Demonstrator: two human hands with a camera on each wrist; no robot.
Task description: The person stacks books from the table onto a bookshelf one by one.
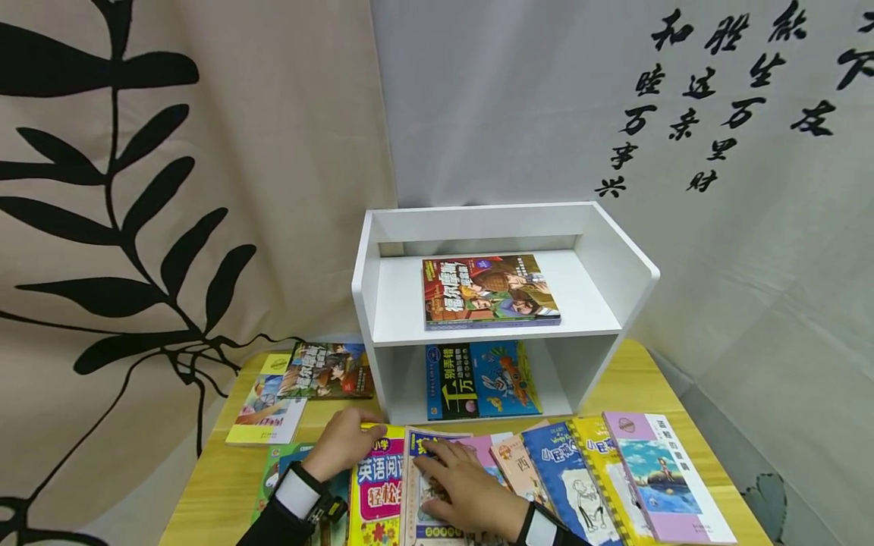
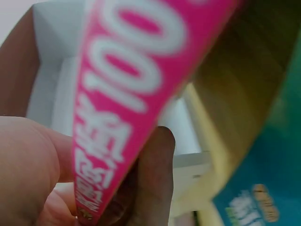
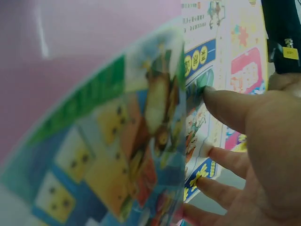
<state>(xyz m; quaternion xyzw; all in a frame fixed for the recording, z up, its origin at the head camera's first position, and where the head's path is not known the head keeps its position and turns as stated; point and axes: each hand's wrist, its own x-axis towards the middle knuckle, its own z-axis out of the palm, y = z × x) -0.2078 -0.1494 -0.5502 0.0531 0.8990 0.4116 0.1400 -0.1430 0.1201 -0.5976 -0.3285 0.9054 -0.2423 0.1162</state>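
Observation:
My left hand [image 1: 343, 446] grips a pink-and-yellow book [image 1: 377, 491] by its upper left edge. In the left wrist view the thumb and fingers lie on either side of that pink book [image 2: 117, 89], whose edge is tilted toward the camera. My right hand [image 1: 471, 489], fingers spread and fairly straight, rests on a pale book with a blue title band [image 1: 413, 525] alongside it. Seen from the right wrist, those fingertips touch the pale cover [image 3: 201, 56], while a colourful illustrated cover [image 3: 113, 165] looms close at left. The palm hides part of the books below.
A white two-tier shelf [image 1: 617, 280] stands behind, with comics [image 1: 492, 292] on top and blue books [image 1: 505, 379] below. To the right lie a blue book [image 1: 580, 485], a yellow spiral-bound book [image 1: 604, 455] and a purple book [image 1: 665, 470]. More books [image 1: 328, 371] lie back left.

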